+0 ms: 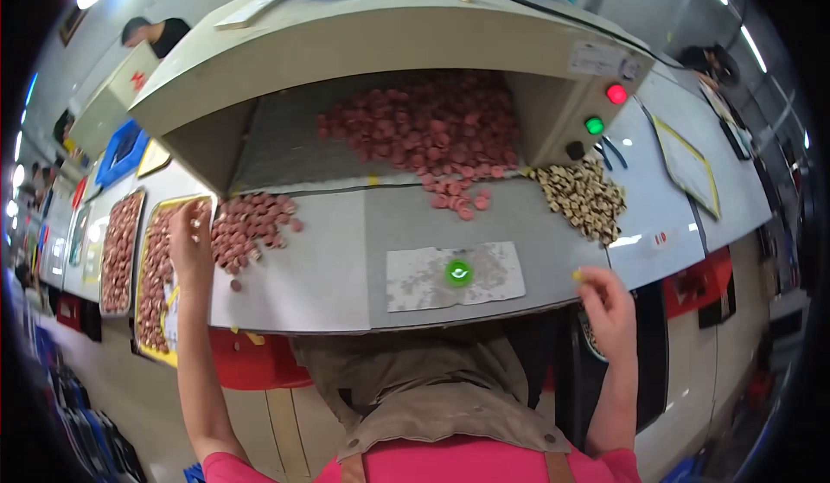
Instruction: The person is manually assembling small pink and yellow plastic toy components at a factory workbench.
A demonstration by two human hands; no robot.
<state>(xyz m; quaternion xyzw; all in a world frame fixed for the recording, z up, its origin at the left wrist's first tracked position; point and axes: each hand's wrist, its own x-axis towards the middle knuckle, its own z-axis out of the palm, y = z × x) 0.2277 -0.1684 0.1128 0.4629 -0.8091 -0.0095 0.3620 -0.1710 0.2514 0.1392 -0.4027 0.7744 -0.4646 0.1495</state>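
Observation:
My left hand [188, 245] reaches over the left part of the table, between a yellow-rimmed tray [177, 199] of small round pink pieces and a loose pile of the same pieces [251, 228]. Its fingertips are hard to make out. Beyond the table's front edge at the right, my right hand [607, 301] is closed, thumb and forefinger together, with a small yellow spot at the tips that I cannot identify. A white, grey-stained pad [411, 275] lies in front of me. On it a round spot glows green [459, 272].
A beige box-shaped machine [389, 38] stands across the table, its opening holding a large heap of pink discs [432, 124]. Small cream-and-dark pieces [581, 198] are piled to its right, near blue-handled pliers [614, 153]. Another filled tray [121, 254] lies far left.

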